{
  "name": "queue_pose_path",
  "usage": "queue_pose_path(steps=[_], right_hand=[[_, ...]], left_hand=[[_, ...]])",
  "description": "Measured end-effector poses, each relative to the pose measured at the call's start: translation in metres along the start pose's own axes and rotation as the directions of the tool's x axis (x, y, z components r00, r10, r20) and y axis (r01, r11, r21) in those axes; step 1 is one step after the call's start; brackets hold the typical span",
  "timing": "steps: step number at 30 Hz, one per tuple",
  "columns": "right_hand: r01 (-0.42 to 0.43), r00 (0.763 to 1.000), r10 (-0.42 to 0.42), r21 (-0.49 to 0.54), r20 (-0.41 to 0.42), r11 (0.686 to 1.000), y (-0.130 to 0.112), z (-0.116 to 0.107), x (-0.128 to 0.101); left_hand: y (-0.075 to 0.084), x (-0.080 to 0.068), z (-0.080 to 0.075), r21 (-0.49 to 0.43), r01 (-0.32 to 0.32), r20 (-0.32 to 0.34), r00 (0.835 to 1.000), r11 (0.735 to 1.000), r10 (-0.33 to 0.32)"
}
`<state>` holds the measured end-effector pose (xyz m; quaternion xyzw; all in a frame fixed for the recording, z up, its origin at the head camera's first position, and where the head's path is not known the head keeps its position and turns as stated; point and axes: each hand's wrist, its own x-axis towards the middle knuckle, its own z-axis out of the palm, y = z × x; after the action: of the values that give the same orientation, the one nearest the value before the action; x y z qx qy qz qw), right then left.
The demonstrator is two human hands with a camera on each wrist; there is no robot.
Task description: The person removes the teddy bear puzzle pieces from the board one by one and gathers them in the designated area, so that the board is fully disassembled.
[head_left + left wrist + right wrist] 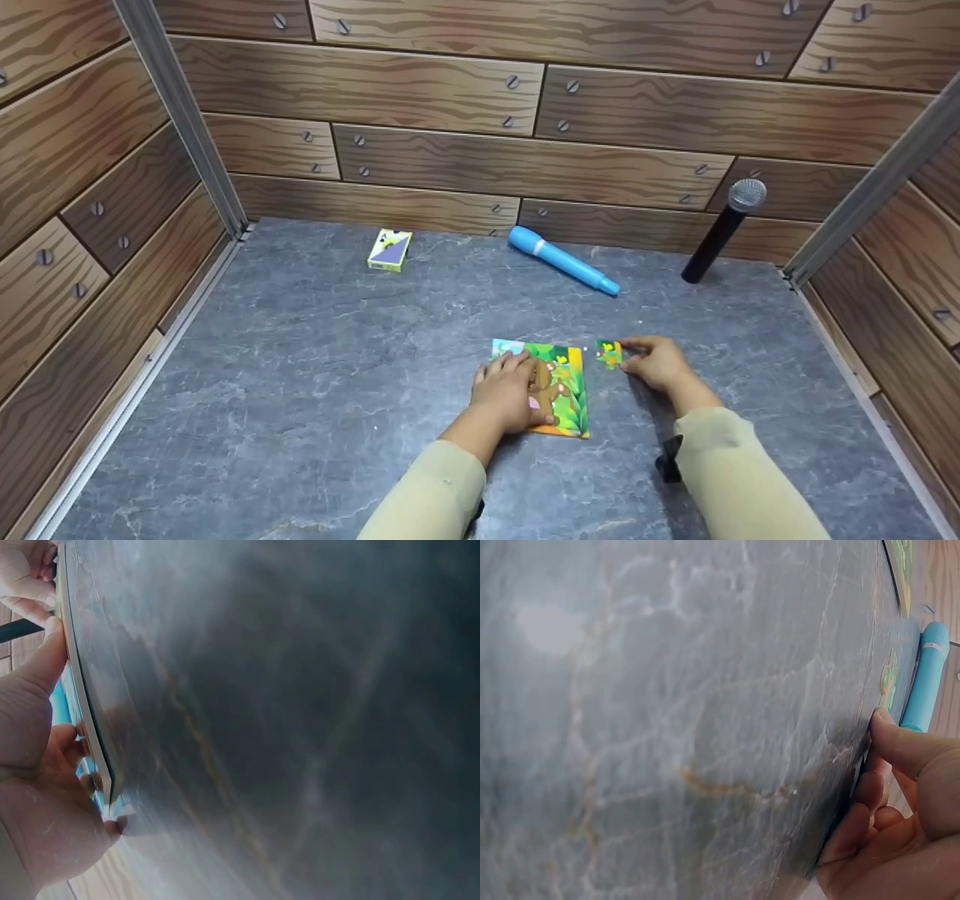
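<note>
Small green-and-yellow jigsaw piece (pixel 608 355): edge pinched by right hand (pixel 658 364); spread-fingered left hand (pixel 504 388) atop colourful rectangular puzzle (pixel 573 401), steady pressure advisable.

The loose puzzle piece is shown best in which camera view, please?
The head view, since the loose puzzle piece shows its printed face there from above. The right wrist view shows it steeply slanted; the left wrist view does not clearly show it.

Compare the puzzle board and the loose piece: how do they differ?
The puzzle board is larger and rectangular; the loose piece is small and irregularly shaped. The puzzle board lies under the left hand, while the right hand grips the loose piece. Both carry green and yellow printing.
</note>
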<state>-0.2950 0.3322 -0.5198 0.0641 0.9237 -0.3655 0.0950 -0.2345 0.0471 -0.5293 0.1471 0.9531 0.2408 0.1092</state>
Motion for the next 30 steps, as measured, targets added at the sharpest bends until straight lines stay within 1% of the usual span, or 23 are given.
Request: queue_pose_path(steps=[2, 8, 10, 12, 14, 16, 20, 25, 30], right_hand=[[0.007, 1.0, -0.007, -0.007, 0.003, 1.0, 0.0, -0.001, 0.001], [-0.012, 1.0, 0.011, 0.002, 0.019, 1.0, 0.0, -0.005, 0.0], [-0.018, 1.0, 0.017, 0.009, 0.018, 1.0, -0.001, -0.006, -0.002], [-0.007, 1.0, 0.007, 0.015, 0.01, 1.0, -0.003, -0.005, -0.003], [0.012, 1.0, -0.012, 0.019, -0.018, 1.0, -0.006, -0.001, -0.005], [0.051, 0.997, -0.05, 0.022, -0.055, 0.998, -0.01, 0.003, -0.006], [0.116, 0.985, -0.113, 0.018, -0.132, 0.993, -0.024, 0.01, -0.009], [0.162, 0.975, -0.155, 0.03, -0.161, 0.986, -0.041, 0.017, -0.012], [0.236, 0.958, -0.227, 0.032, -0.176, 0.971, -0.05, 0.029, -0.016]], left_hand=[[0.0, 0.0, 0.0, -0.006, 0.004, -0.004, 1.0, 1.0, -0.004], [0.0, 0.002, 0.001, 0.001, 0.001, -0.009, 1.0, 1.0, -0.001], [-0.001, 0.004, 0.003, 0.002, 0.004, -0.004, 1.0, 1.0, -0.004], [-0.002, 0.005, 0.005, -0.001, 0.007, -0.004, 1.0, 1.0, -0.007], [-0.003, 0.006, 0.007, -0.003, 0.01, -0.004, 1.0, 1.0, -0.01], [-0.003, 0.006, 0.007, 0.001, 0.009, -0.01, 1.0, 1.0, -0.009], [-0.002, 0.005, 0.005, -0.002, 0.005, -0.013, 1.0, 1.0, -0.006], [0.0, 0.002, 0.002, -0.007, 0.009, -0.003, 1.0, 1.0, -0.009], [0.0, 0.001, 0.001, 0.003, 0.019, 0.004, 1.0, 1.0, -0.019]])
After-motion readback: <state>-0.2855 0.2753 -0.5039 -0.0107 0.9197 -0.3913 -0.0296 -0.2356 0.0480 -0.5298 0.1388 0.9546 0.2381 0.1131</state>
